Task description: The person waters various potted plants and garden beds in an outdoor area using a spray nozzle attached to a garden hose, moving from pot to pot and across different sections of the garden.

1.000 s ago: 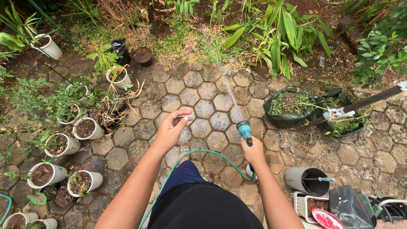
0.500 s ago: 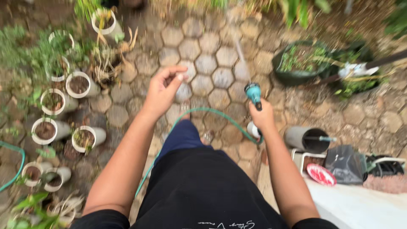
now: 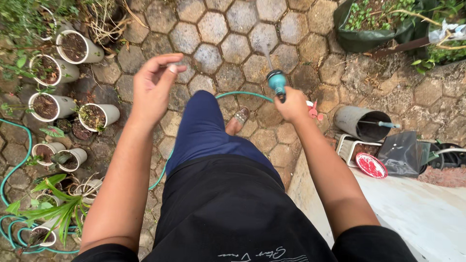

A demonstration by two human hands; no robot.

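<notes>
My right hand (image 3: 292, 104) grips a teal spray nozzle (image 3: 277, 80) fixed to a green hose (image 3: 242, 94). A thin jet of water leaves the nozzle toward the hexagonal paving stones (image 3: 228, 29) ahead. My left hand (image 3: 153, 87) is raised over the paving with thumb and forefinger pinched together on a small pale thing too small to make out. The hose curves behind my blue-trousered leg, and a sandalled foot (image 3: 239, 118) shows below the nozzle.
Several white pots (image 3: 73, 47) with soil and small plants stand at the left, with more green hose (image 3: 14, 170) coiled there. A dark grow bag (image 3: 364, 24) sits top right. A grey pipe pot (image 3: 361, 123), a red lid (image 3: 371, 166) and a white concrete ledge (image 3: 412, 208) lie at right.
The view has tipped down and back, so pots and paving slid up the frame. My left hand rose and stays pinched; my right hand keeps the nozzle spraying.
</notes>
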